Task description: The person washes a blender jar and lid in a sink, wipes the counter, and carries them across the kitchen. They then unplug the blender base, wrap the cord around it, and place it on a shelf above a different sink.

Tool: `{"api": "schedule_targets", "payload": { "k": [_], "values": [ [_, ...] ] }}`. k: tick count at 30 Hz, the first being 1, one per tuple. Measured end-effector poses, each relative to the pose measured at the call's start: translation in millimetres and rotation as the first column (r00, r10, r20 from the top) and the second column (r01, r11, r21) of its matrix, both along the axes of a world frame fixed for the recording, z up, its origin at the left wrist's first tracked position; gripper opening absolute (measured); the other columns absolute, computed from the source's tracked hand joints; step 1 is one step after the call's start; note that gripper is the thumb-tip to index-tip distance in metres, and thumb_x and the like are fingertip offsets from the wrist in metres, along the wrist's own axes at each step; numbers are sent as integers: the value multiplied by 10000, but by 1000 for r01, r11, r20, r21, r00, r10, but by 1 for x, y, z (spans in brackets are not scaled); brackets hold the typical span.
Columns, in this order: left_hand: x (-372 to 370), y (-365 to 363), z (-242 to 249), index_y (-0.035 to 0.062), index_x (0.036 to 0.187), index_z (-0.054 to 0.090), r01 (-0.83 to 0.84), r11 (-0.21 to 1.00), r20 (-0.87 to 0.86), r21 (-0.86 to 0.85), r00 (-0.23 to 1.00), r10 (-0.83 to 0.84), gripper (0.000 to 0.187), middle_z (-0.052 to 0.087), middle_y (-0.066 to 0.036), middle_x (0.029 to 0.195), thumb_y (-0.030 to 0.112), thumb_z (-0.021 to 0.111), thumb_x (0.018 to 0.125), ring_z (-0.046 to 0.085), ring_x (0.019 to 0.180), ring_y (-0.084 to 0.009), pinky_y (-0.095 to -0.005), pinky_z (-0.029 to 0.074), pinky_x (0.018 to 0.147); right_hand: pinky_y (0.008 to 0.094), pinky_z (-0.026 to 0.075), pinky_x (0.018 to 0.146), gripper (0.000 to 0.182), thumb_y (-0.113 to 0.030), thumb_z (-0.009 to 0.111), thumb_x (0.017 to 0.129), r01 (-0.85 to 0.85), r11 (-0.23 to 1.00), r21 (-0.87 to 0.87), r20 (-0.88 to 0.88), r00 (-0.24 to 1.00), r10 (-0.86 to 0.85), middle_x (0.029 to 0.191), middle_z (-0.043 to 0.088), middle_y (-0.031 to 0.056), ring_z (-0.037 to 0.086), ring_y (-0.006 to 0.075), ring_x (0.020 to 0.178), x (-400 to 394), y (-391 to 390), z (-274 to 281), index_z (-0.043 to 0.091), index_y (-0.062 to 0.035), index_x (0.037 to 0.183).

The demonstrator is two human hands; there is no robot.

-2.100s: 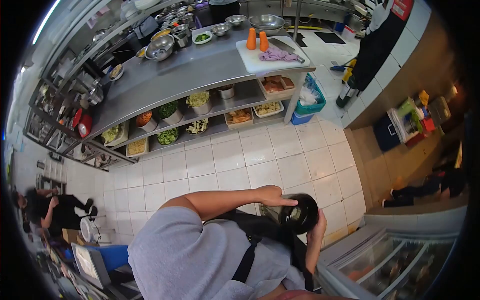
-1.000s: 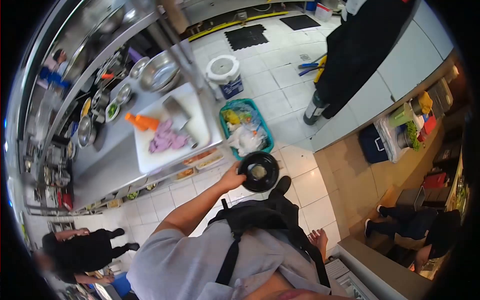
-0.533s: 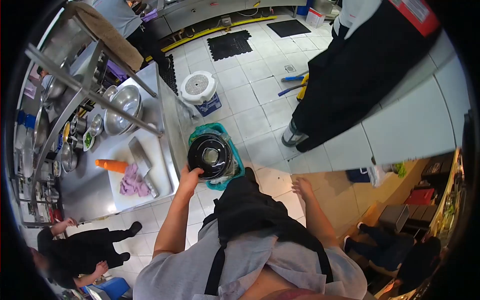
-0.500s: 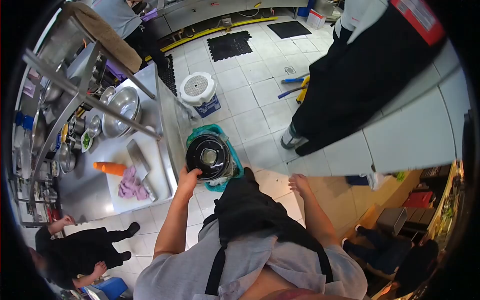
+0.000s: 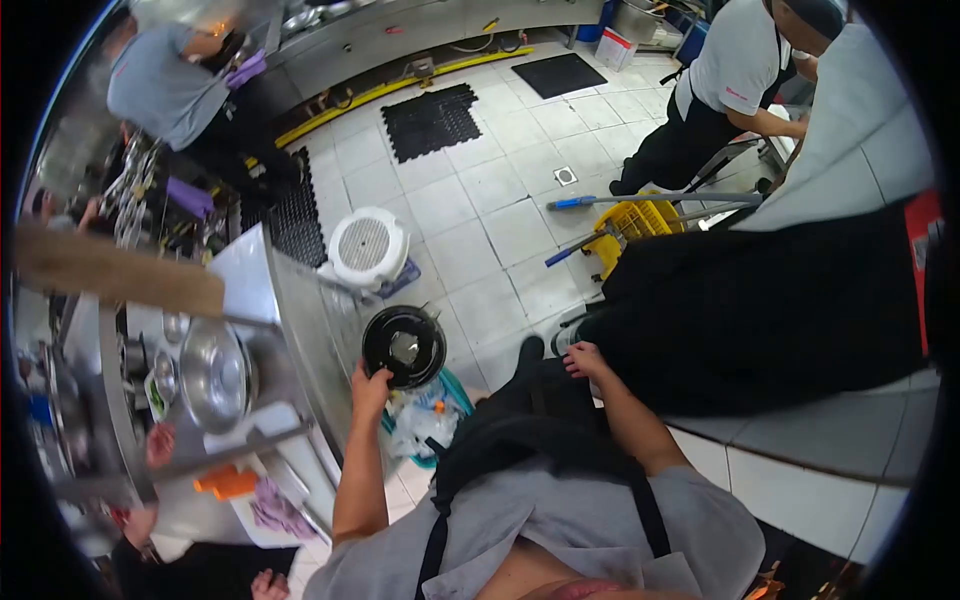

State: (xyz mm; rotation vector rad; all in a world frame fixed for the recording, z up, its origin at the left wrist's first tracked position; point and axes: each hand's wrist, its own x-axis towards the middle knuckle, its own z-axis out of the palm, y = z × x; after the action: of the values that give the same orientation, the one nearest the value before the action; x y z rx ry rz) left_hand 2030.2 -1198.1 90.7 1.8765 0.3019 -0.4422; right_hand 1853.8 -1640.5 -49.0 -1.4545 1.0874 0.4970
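A round black container (image 5: 378, 340), shiny inside with something pale at its centre, hangs from my left hand (image 5: 371, 388), whose fingers grip its near rim. Just below the container is a turquoise basket (image 5: 459, 392) with a bag of clear plastic and refuse in it. My right hand (image 5: 584, 361) is near my apron, beside a large black cloth (image 5: 720, 310); its fingers are curled, and whether they hold anything does not show.
A steel counter at the left bears bowls (image 5: 213, 375), carrots (image 5: 228, 482), a purple cloth (image 5: 279, 510) and a knife. A white-lidded bucket (image 5: 368, 246) and yellow mop bucket (image 5: 645, 222) stand on the floor. Co-workers are at the upper left, upper right and lower left.
The view has turned, bringing the upper-right co-worker and mop bucket into sight. My left hand has lifted the black container off the basket, uncovering the bag. My right hand has moved toward my apron.
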Motion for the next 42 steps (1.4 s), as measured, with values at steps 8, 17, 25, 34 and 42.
{"api": "schedule_targets", "payload": {
  "k": [8, 17, 25, 34, 42],
  "values": [
    [114, -44, -75, -16, 1235, 496, -166, 981, -108, 98, 978, 176, 554, 603, -145, 1075, 34, 593, 692, 630, 840, -259, -329, 540, 620, 369, 529, 528, 385, -320, 577, 899, 52, 993, 102, 81, 995, -60, 891, 649, 120, 628, 195, 642, 223, -122, -22, 549, -23, 1143],
    [206, -67, -98, 36, 1284, 478, -281, 879, -176, 385, 913, 369, 576, 593, -183, 1086, 42, 530, 711, 639, 788, -309, -376, 530, 469, 331, 529, 510, 338, -325, 610, 865, -211, 920, -331, -2, 975, 223, 694, 634, 87, 631, 175, 606, 403, -274, -36, 626, -8, 980],
    [423, -117, -169, -9, 1134, 547, -473, 875, -409, 104, 782, 471, 405, 594, -147, 941, 106, 537, 746, 613, 762, -283, -436, 494, 581, 362, 541, 514, 329, -322, 614, 859, -65, 971, -228, -157, 987, 29, 787, 669, 101, 652, 205, 616, 482, -353, -64, 630, -25, 1000],
    [759, -330, -82, 93, 1342, 334, -23, 1000, -211, 17, 977, 26, 634, 566, -148, 1097, 26, 544, 748, 596, 618, -235, -320, 479, 429, 456, 584, 635, 402, -333, 573, 884, 149, 989, -23, -214, 965, -151, 942, 683, 160, 698, 301, 746, 545, -428, -94, 609, 11, 1090],
    [891, -490, 3, 56, 1279, 423, 74, 997, -55, -6, 996, -74, 561, 612, -127, 901, 32, 561, 735, 608, 590, -257, -362, 499, 476, 381, 536, 495, 298, -286, 592, 838, 513, 856, -63, -2, 857, -515, 708, 643, 117, 651, 236, 587, 638, -515, -93, 631, -16, 957]
  ]
}}
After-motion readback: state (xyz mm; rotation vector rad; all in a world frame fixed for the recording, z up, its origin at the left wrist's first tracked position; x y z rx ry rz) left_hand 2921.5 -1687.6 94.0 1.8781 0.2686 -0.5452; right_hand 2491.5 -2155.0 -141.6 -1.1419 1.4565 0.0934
